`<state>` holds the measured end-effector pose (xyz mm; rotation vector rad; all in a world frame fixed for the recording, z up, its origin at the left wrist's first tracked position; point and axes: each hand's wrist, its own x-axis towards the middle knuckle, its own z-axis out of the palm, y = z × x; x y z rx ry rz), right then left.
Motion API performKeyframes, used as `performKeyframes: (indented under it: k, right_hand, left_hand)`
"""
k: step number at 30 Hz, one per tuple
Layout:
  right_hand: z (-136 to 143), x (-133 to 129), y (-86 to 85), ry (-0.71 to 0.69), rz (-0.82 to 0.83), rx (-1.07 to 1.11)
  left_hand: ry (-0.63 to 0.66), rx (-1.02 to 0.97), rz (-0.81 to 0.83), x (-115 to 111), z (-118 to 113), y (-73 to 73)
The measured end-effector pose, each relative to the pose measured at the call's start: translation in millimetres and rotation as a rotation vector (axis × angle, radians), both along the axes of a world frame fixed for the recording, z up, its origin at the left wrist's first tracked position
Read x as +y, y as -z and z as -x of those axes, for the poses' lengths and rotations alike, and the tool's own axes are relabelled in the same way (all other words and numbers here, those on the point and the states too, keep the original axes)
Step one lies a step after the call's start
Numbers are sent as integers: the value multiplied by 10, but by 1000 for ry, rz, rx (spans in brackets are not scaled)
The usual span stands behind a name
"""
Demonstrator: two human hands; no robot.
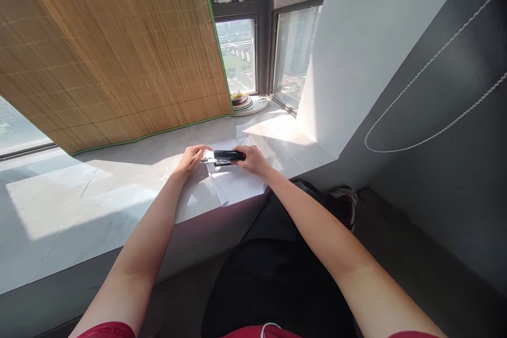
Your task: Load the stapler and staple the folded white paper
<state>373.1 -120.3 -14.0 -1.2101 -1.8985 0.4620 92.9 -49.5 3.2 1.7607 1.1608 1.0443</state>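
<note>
A black stapler (228, 155) lies sideways above white paper sheets (237, 184) on the window sill. My right hand (253, 160) is closed around the stapler's right end. On the other side, my left hand (192, 159) has its fingers together at a small silvery or white piece by the stapler's left end; what exactly it grips is too small to tell. The sheets reach the sill's front edge, and one corner is curled.
The pale tiled sill (119, 185) runs left. A bamboo blind (130, 47) hangs behind it. Stacked plates (242, 102) sit in the window corner. A beaded cord (420, 71) hangs at right; a shoe (345, 206) is below the sill.
</note>
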Motion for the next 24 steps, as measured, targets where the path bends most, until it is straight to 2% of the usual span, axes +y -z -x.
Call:
performKeyframes:
  k: [2, 5, 8, 12, 16, 19, 22, 24]
  right_hand:
    - [17, -16, -11, 64, -156, 23]
    - [21, -43, -37, 101, -417, -37]
    - [32, -66, -61, 86, -607, -180]
    - [82, -67, -66, 24, -745, -394]
    - [112, -50, -64, -24, -804, -524]
    - [113, -68, -74, -57, -794, -524]
    - [116, -104, -94, -44, -691, -420]
    - [108, -120, -111, 26, -563, -268]
  left_hand:
    - [-29, -215, 51, -29, -86, -22]
    - [23, -465, 351, -58, -198, -53]
    - [117, -548, 606, -58, -247, -75]
    - [164, -600, 754, -45, -243, -75]
    - [171, -612, 845, -27, -231, -43]
    - [173, -601, 850, -17, -231, -21]
    - [139, -592, 810, -18, -224, -30]
    - [110, -630, 741, -21, -206, -59]
